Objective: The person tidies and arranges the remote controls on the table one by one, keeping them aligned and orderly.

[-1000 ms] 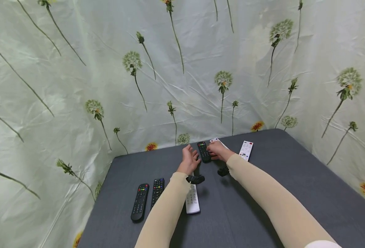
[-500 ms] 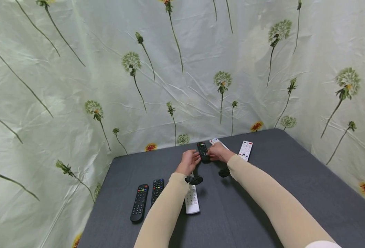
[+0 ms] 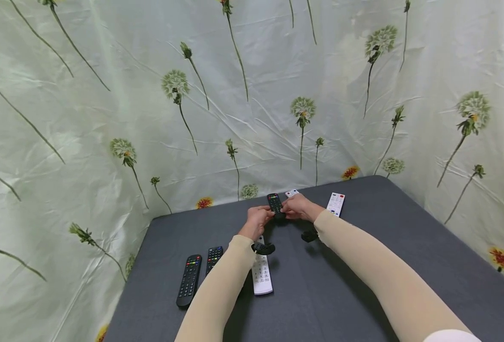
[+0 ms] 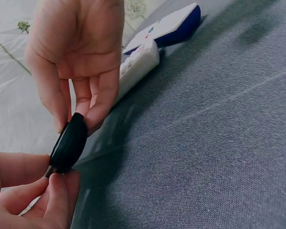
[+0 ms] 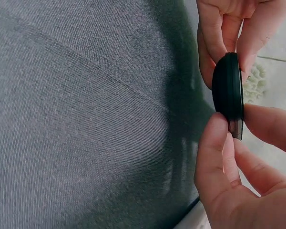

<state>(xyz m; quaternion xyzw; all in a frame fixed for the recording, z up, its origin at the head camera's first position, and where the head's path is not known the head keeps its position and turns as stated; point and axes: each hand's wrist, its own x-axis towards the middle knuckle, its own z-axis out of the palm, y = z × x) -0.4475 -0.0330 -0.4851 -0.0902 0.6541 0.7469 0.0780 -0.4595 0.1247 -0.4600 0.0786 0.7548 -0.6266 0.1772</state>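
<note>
A black remote control (image 3: 275, 203) with coloured buttons is held between both hands near the table's back edge. My left hand (image 3: 256, 221) pinches its left side between thumb and fingers. From the other side my right hand (image 3: 297, 208) pinches it the same way. In the left wrist view the remote's dark rounded end (image 4: 71, 143) faces the camera, tilted, above the cloth. The right wrist view shows that end (image 5: 226, 90) too, with fingertips of both hands on its edges. A white remote (image 3: 291, 193) lies partly hidden behind my right hand.
Another white remote (image 3: 336, 203) lies to the right of that one. Under my left wrist is a white remote (image 3: 262, 275). Two black remotes (image 3: 189, 281) lie at the left, one partly covered by my sleeve. A flowered curtain (image 3: 217, 118) hangs behind the grey table (image 3: 363, 228).
My left hand has moved in from beside the black remote and now pinches its left side. My right hand has shifted slightly down along its right side. The view has turned slightly.
</note>
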